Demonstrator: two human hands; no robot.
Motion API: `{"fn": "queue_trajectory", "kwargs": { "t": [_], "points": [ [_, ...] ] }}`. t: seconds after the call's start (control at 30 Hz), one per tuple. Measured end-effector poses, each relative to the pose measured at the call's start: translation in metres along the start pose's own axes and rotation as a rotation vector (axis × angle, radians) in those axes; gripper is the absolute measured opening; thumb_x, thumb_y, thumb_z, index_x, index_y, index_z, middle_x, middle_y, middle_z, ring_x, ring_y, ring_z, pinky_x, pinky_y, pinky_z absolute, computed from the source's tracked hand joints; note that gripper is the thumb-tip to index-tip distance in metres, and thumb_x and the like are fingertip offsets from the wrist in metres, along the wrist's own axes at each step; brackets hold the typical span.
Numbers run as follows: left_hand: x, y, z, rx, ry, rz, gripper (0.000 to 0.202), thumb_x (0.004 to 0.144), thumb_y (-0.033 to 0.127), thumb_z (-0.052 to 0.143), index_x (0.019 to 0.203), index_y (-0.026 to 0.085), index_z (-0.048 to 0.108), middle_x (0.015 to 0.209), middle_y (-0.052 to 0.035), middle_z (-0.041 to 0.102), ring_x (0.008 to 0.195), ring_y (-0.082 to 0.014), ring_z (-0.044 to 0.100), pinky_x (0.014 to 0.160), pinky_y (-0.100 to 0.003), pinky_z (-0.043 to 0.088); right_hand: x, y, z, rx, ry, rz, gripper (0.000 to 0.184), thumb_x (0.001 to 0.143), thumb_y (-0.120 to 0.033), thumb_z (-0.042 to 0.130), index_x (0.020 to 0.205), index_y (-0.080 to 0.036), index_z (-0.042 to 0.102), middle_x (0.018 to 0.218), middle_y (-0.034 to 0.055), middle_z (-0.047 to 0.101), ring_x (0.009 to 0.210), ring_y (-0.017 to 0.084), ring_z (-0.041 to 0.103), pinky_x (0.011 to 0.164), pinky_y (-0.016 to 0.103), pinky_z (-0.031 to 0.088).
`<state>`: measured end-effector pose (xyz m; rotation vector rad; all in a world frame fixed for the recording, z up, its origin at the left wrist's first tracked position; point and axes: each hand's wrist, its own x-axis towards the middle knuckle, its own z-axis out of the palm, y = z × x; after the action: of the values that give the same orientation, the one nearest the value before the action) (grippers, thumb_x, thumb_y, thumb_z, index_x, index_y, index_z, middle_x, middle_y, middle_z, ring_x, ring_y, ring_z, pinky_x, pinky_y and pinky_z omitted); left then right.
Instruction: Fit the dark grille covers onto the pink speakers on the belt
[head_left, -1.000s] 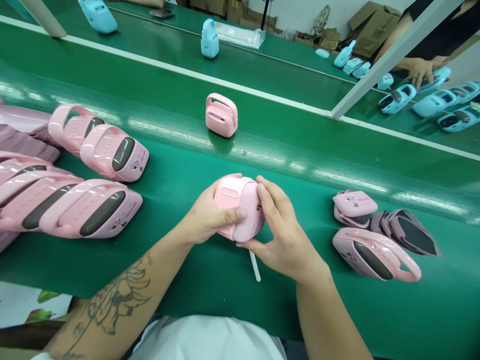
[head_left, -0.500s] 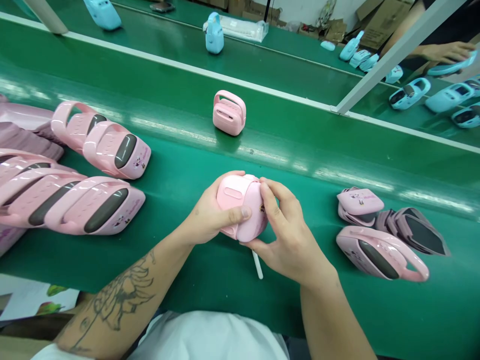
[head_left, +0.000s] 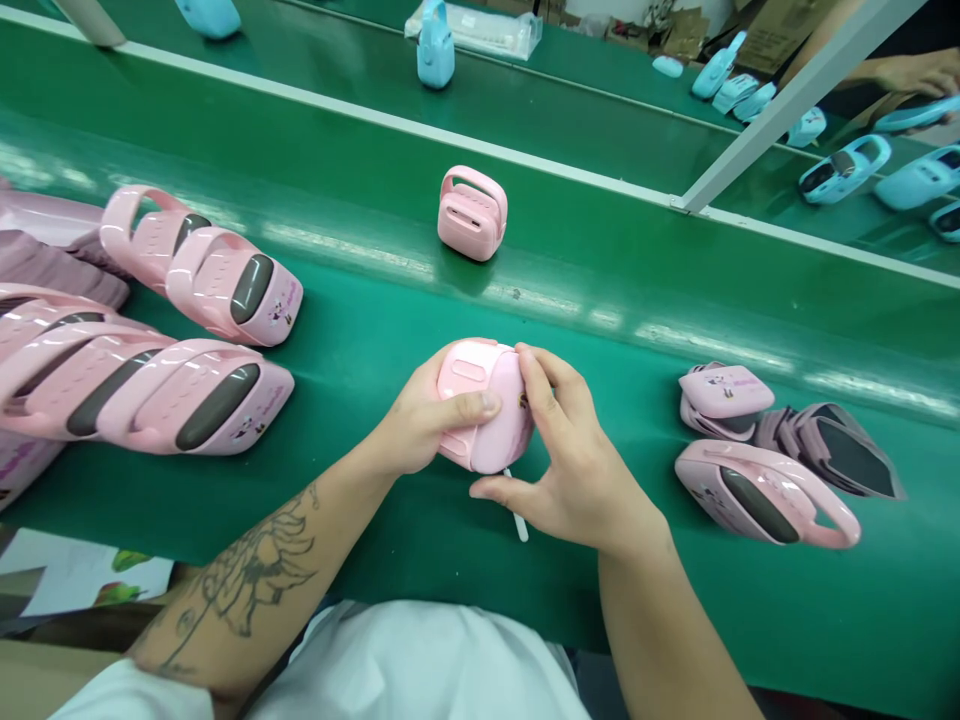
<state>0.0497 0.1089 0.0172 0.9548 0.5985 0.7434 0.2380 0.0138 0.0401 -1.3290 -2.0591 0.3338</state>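
A small pink plastic case [head_left: 487,405] is held over the green belt [head_left: 360,340] between both hands. My left hand [head_left: 420,425] wraps round its left side, thumb across the front. On the case's right side, the fingers of my right hand [head_left: 574,465] press against it. A thin white stick [head_left: 520,525] lies on the belt just under the hands. Another pink case [head_left: 472,215] with a carry handle stands upright further out on the belt.
Several pink shells with dark windows [head_left: 195,400] lie in rows at the left. A few pink shells [head_left: 757,490] and dark grey parts [head_left: 832,455] lie at the right. Blue cases [head_left: 436,45] sit across the far belt, where another person's hand [head_left: 919,75] works behind a white post [head_left: 787,100].
The view has shifted slightly; the upright pink case has drifted right along the belt. My hands hold the pink case in much the same grip, a little higher in the picture.
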Motion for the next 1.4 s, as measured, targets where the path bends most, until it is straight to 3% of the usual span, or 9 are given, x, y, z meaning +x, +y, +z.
{"fn": "queue_trajectory", "kwargs": {
  "t": [0.1, 0.43, 0.63, 0.8, 0.93, 1.07, 1.4],
  "points": [
    [0.000, 0.000, 0.002, 0.004, 0.015, -0.015, 0.074, 0.072, 0.045, 0.097, 0.133, 0.017, 0.067, 0.126, -0.0138, 0.074, 0.112, -0.0325, 0.071, 0.094, -0.042, 0.058, 0.000, 0.002, 0.000, 0.035, -0.001, 0.019, 0.122, 0.087, -0.061, 0.085, 0.177, -0.024, 0.011, 0.168, 0.0233, 0.038, 0.160, 0.043, 0.039, 0.128, 0.068, 0.044],
    [-0.001, 0.000, 0.006, 0.018, 0.080, 0.019, 0.072, 0.070, 0.044, 0.099, 0.129, 0.018, 0.068, 0.121, -0.0106, 0.077, 0.107, -0.0306, 0.072, 0.086, -0.038, 0.057, 0.000, -0.005, 0.005, 0.032, 0.024, 0.063, 0.112, 0.093, -0.049, 0.081, 0.176, -0.029, 0.008, 0.167, 0.0202, 0.037, 0.158, 0.044, 0.040, 0.124, 0.069, 0.046],
    [0.000, -0.002, 0.011, -0.062, 0.057, 0.016, 0.067, 0.071, 0.042, 0.098, 0.126, 0.017, 0.069, 0.117, -0.0106, 0.077, 0.102, -0.0283, 0.072, 0.085, -0.036, 0.058, 0.001, -0.006, 0.005, 0.051, 0.023, 0.083, 0.113, 0.090, -0.043, 0.085, 0.175, -0.027, 0.013, 0.166, 0.0199, 0.038, 0.158, 0.042, 0.040, 0.127, 0.066, 0.044],
    [-0.001, -0.001, 0.013, -0.085, 0.028, 0.017, 0.061, 0.073, 0.041, 0.096, 0.123, 0.017, 0.069, 0.112, -0.0096, 0.078, 0.096, -0.0263, 0.073, 0.079, -0.034, 0.058, 0.002, -0.006, 0.004, 0.047, 0.037, 0.076, 0.114, 0.089, -0.048, 0.087, 0.174, -0.027, 0.015, 0.166, 0.0199, 0.039, 0.157, 0.043, 0.041, 0.128, 0.068, 0.043],
    [-0.004, 0.000, 0.008, 0.002, 0.031, 0.025, 0.077, 0.070, 0.045, 0.099, 0.135, 0.019, 0.065, 0.124, -0.0116, 0.075, 0.107, -0.0305, 0.072, 0.086, -0.038, 0.059, 0.001, -0.007, 0.003, 0.044, 0.042, 0.046, 0.116, 0.088, -0.049, 0.087, 0.175, -0.028, 0.013, 0.166, 0.0194, 0.039, 0.158, 0.042, 0.041, 0.128, 0.067, 0.044],
    [-0.007, 0.003, 0.003, 0.087, 0.021, 0.055, 0.089, 0.068, 0.049, 0.100, 0.143, 0.021, 0.060, 0.140, -0.0147, 0.070, 0.121, -0.0354, 0.070, 0.093, -0.042, 0.061, 0.000, -0.010, 0.002, 0.035, 0.058, 0.024, 0.113, 0.090, -0.038, 0.087, 0.175, -0.027, 0.014, 0.166, 0.0196, 0.037, 0.158, 0.039, 0.040, 0.129, 0.064, 0.045],
    [-0.011, 0.006, 0.005, 0.154, -0.004, 0.106, 0.087, 0.074, 0.045, 0.097, 0.147, 0.021, 0.058, 0.150, -0.0174, 0.068, 0.136, -0.0414, 0.067, 0.107, -0.049, 0.060, 0.002, -0.014, 0.001, -0.010, 0.106, -0.060, 0.103, 0.092, -0.028, 0.083, 0.174, -0.020, 0.022, 0.161, 0.0228, 0.042, 0.156, 0.038, 0.044, 0.127, 0.060, 0.048]
  ]
}}
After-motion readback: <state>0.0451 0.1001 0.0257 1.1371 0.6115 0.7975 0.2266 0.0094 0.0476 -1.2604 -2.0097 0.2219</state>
